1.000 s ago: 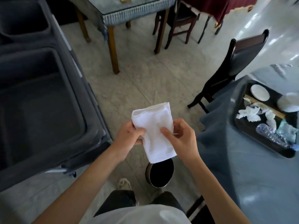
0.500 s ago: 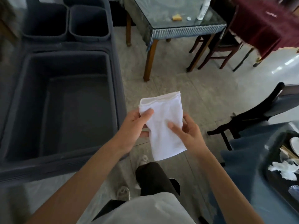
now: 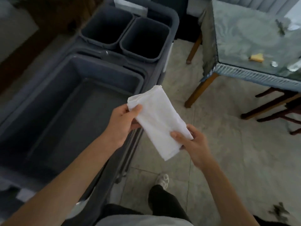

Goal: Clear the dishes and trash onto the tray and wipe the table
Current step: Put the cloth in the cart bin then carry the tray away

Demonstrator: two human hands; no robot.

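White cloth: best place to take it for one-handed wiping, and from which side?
Probably mid-length on the folded white cloth, coming from above across its narrow width. It is a long flat folded strip, tilted, held at its ends by the left hand and right hand; a middle grip should keep the layers together.
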